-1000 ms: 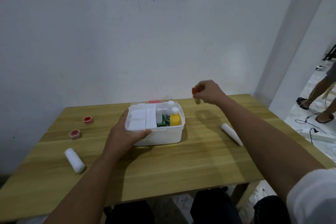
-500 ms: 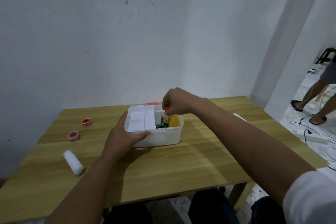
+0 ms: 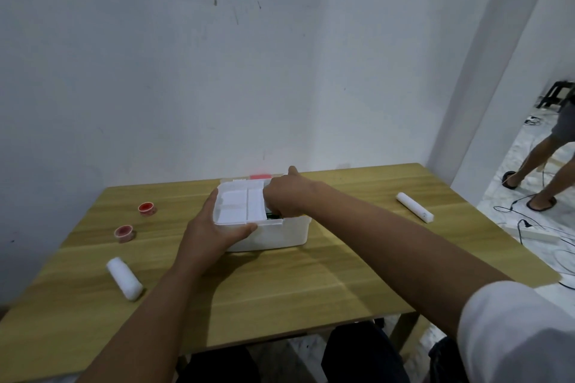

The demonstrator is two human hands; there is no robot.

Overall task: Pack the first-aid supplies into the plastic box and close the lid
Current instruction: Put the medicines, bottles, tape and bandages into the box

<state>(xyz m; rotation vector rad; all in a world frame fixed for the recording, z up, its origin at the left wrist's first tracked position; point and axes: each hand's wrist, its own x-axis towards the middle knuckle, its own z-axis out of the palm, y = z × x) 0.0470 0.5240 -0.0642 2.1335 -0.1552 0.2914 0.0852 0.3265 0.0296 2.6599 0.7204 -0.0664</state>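
Observation:
The white plastic box [image 3: 280, 232] stands open at the middle of the wooden table [image 3: 311, 289], with a white divided tray [image 3: 239, 205] in its left half. My left hand [image 3: 211, 227] grips the box's front left corner. My right hand [image 3: 286, 196] reaches down into the right half, thumb up, fingers hidden inside, so what it holds cannot be seen. A white gauze roll [image 3: 124, 278] lies at the front left and another gauze roll [image 3: 413, 207] at the right. Two red tape rolls [image 3: 147, 208] [image 3: 124, 232] sit left of the box.
A red-marked part, probably the lid [image 3: 260, 176], shows behind the box by the wall. Beyond the table's right edge a person's legs [image 3: 541, 165] stand in a doorway, with cables and a power strip [image 3: 529, 233] on the floor.
My right hand carried a small red-capped item from the back right of the table over the box and has sunk into its right half. The left hand kept its grip on the box.

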